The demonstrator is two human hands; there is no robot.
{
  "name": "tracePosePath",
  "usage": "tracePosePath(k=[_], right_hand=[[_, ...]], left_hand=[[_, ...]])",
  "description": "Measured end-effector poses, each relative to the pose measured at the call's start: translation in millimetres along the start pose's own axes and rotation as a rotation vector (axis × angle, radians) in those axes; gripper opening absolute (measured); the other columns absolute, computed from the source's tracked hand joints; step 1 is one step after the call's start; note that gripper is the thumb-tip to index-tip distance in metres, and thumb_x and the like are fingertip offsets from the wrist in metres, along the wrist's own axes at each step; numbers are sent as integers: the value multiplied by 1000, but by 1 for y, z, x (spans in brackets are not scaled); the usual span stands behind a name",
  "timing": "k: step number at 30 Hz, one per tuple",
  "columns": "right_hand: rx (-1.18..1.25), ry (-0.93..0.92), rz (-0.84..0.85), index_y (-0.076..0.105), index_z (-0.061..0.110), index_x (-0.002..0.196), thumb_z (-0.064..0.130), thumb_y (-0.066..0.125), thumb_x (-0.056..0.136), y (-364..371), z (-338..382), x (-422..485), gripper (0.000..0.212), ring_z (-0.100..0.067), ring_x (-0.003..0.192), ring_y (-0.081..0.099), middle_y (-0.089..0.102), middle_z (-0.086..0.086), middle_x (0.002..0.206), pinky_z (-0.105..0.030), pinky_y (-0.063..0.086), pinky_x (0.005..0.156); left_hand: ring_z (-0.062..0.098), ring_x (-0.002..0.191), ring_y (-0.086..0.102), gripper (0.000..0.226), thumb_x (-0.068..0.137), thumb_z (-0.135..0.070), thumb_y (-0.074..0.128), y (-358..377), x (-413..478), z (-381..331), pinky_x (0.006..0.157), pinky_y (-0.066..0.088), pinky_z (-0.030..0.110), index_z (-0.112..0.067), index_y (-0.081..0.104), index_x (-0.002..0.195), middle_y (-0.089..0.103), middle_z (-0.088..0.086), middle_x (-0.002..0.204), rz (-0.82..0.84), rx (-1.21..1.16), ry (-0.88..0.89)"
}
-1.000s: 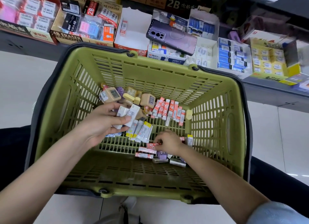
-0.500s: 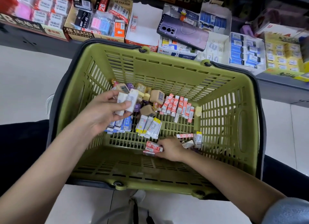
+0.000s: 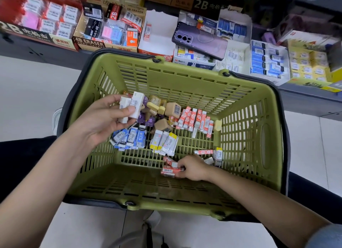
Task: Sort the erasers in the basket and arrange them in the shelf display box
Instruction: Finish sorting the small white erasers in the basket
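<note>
Left hand (image 3: 103, 122) higher with white erasers (image 3: 132, 107)

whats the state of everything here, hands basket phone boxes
left hand: holds white erasers above the basket floor
right hand: pinches red erasers lying on the basket floor
basket: handles down, erasers in sorted groups inside
white box: open, one eraser inside
phone: face down across shelf boxes

Purple phone (image 3: 200, 41), pale tiled floor (image 3: 31, 94)
</note>
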State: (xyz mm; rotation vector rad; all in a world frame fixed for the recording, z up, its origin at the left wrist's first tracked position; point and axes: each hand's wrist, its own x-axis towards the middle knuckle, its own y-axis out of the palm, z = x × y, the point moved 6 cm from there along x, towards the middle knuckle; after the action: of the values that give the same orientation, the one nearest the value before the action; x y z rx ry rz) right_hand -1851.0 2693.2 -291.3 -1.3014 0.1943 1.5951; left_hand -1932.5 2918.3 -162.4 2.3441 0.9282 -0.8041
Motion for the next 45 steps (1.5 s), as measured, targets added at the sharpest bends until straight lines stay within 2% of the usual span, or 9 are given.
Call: tracePosePath(k=[5, 8, 12, 16, 23, 28, 36, 40, 45], right_hand=[[399, 67, -45, 69, 12, 106, 24, 70, 83, -22, -16, -34, 26, -14, 93, 57, 64, 3, 98, -25, 41, 78], [833, 213, -345, 68, 8, 103, 18, 69, 84, -49, -37, -48, 21, -17, 89, 61, 68, -4, 100, -26, 46, 79], [1185, 492, -689, 61, 0, 115, 15, 66, 88, -69, -75, -38, 31, -9, 59, 49, 65, -5, 88, -18, 42, 51], [1274, 589, -770, 58, -1, 120, 11, 64, 88, -78, -89, -14, 34, -14, 59, 56, 69, -10, 89, -26, 52, 64], [1112, 428, -753, 55, 0, 125, -1, 62, 86, -83, -91, -10, 39, -25, 106, 62, 66, -10, 114, -39, 49, 97], [1221, 513, -754, 54, -5, 123, -12, 55, 85, -67, -114, -19, 38, -33, 105, 62, 63, -14, 116, -43, 50, 94], [677, 551, -949, 50, 7, 130, 13, 52, 95, -82, -108, -20, 36, -31, 90, 66, 68, -14, 102, -43, 55, 79], [598, 607, -956, 50, 7, 128, 23, 51, 96, -88, -105, -7, 36, -32, 91, 63, 68, -14, 101, -31, 48, 67], [622, 688, -1017, 56, 5, 121, 25, 56, 94, -95, -108, -3, 33, -31, 91, 64, 68, -14, 100, -37, 52, 73]], left_hand=[[12, 66, 69, 22, 79, 6, 57, 5, 3, 5, 65, 58, 26, -12, 60, 92, 72, 4, 72, 16, 3, -13], [10, 63, 69, 28, 74, 5, 59, 12, 4, 9, 62, 58, 25, -14, 61, 95, 72, 2, 70, 26, -10, -29], [10, 63, 69, 35, 67, 3, 62, 18, 6, 16, 65, 59, 27, -12, 61, 98, 72, 2, 72, 36, -13, -59], [8, 57, 66, 24, 81, 9, 56, 21, 7, 21, 69, 57, 31, -9, 60, 95, 70, 1, 66, 18, 4, -77], [9, 64, 68, 23, 81, 9, 57, 23, 11, 27, 65, 59, 28, -7, 60, 96, 69, 3, 75, 7, 10, -71], [8, 66, 68, 25, 79, 7, 59, 24, 12, 32, 65, 59, 27, -8, 61, 98, 69, 3, 79, 17, 9, -78], [8, 64, 68, 29, 78, 8, 59, 23, 11, 38, 63, 59, 27, -9, 62, 102, 70, -1, 71, 28, 8, -87], [11, 69, 68, 42, 66, 1, 64, 23, 13, 42, 64, 59, 28, -9, 62, 107, 68, 4, 82, 35, 3, -90], [13, 73, 68, 44, 64, 0, 65, 24, 17, 45, 62, 58, 26, -10, 62, 107, 67, 6, 87, 46, 4, -99]])
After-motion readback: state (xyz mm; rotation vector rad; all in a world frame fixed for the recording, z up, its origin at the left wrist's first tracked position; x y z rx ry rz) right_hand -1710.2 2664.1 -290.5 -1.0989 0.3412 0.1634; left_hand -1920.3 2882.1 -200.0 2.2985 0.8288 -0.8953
